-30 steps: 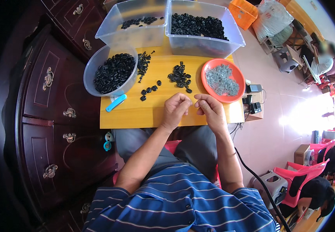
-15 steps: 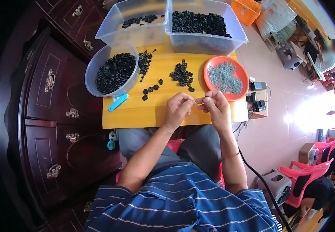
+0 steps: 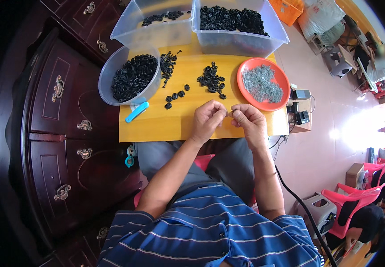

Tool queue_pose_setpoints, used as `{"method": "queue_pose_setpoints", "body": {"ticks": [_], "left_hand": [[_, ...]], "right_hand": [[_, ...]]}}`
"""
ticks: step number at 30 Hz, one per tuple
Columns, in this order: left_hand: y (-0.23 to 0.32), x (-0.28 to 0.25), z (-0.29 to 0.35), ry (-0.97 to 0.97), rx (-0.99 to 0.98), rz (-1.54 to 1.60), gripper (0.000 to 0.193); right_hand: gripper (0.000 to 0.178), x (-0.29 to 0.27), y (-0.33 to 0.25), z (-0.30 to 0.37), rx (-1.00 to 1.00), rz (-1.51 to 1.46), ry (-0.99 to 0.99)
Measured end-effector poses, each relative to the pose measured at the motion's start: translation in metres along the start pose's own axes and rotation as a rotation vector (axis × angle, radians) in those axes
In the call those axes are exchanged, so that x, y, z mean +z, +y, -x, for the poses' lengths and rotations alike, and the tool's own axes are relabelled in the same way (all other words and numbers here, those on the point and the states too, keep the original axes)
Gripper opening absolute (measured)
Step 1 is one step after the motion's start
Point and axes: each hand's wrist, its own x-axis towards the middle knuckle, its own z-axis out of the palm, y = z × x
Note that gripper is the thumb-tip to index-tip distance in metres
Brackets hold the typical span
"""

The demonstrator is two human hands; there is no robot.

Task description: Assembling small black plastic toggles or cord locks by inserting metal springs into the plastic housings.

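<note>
Over the near part of the yellow table, my left hand (image 3: 209,120) and my right hand (image 3: 250,123) meet at their fingertips, both pinched closed. A small dark piece shows at the right fingertips; its kind is too small to make out. Whatever the left fingers pinch is hidden. Beyond the hands lies a loose pile of small black oval parts (image 3: 210,80) with holes in them. A few more black parts (image 3: 174,96) lie apart to the left. Right of the pile, an orange-red plate (image 3: 286,94) holds many thin silvery metal pieces (image 3: 261,84).
At left stand a round clear tub (image 3: 105,84) of black parts, some black screws (image 3: 168,66) and a light-blue-handled tool (image 3: 137,112). Two clear bins (image 3: 241,43) sit at the table's back. Adapters (image 3: 301,94) and cables are at right, a dark cabinet (image 3: 50,111) at left.
My hands stay pinched together with small finger shifts; the right fingertips have moved slightly left and down relative to the hand. The whole view has shifted a little.
</note>
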Motion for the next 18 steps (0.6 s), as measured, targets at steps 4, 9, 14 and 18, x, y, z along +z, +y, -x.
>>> {"method": "queue_pose_setpoints", "body": {"ticks": [4, 9, 14, 18], "left_hand": [[0.0006, 0.0021, -0.0007, -0.016, 0.018, -0.064, 0.008], [-0.0012, 0.0012, -0.0004, -0.013, 0.025, -0.076, 0.007], [-0.0009, 0.0024, 0.0004, -0.027, 0.026, -0.073, 0.006], [-0.0022, 0.0027, 0.0011, -0.052, 0.025, -0.091, 0.004]], "right_hand": [[0.014, -0.0016, 0.0009, 0.0008, 0.022, 0.001, 0.012], [0.01, -0.0063, -0.0014, -0.0009, 0.031, 0.019, -0.017], [0.009, -0.0062, 0.0039, -0.0026, -0.041, 0.139, 0.027], [0.01, -0.0061, 0.004, -0.0023, 0.011, 0.09, -0.02]]}}
